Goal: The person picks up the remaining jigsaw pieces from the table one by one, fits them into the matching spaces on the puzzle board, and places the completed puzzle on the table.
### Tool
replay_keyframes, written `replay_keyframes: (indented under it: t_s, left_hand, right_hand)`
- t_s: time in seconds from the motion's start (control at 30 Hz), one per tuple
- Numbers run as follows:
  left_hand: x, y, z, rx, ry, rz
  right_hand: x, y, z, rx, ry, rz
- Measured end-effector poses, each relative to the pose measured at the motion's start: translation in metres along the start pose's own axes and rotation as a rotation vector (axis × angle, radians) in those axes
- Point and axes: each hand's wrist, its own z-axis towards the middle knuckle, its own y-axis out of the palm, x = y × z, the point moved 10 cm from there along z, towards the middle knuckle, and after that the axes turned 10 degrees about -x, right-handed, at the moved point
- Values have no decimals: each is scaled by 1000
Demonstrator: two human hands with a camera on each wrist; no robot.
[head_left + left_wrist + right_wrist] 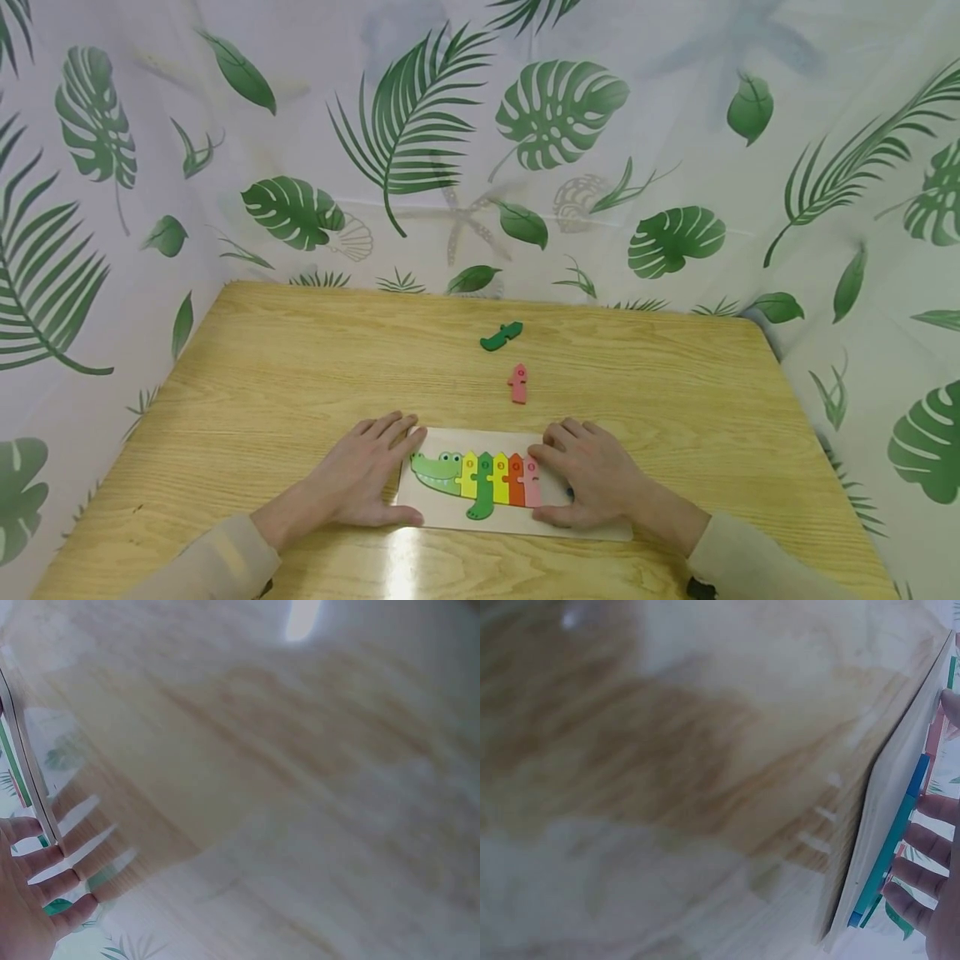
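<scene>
A pale wooden puzzle board [442,520] lies on the table, with a crocodile made of coloured pieces in it. The green head [437,469] is at the left, followed by yellow, green, yellow, red and pink [532,483] numbered pieces. My left hand [365,473] rests at the board's left end, fingers spread and fairly straight, thumb by the lower edge. Over the right part lies my right hand [597,477], index finger and thumb at the pink piece. It hides the tail end from above; blue [918,776] and teal [889,840] pieces show under its spread fingers in the right wrist view.
Beyond the board, a loose pink piece [519,385] lies on the wooden table [315,358]. Farther back is a loose dark green piece [501,337]. A leaf-patterned curtain [450,242] hangs behind the table and along both sides.
</scene>
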Motion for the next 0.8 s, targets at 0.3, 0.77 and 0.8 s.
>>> replay_keyframes:
  t_s: [0.3,0.77,0.8]
  left_hand:
    - [-1,1,0,-9,0,-15]
    - [1,-1,-1,12,0,-3]
    - [1,-1,-1,12,0,-3]
  right_hand:
    - [1,-7,0,66,-16,22]
    - [8,-14,2,122,0,23]
    - [9,-14,3,119,3,22]
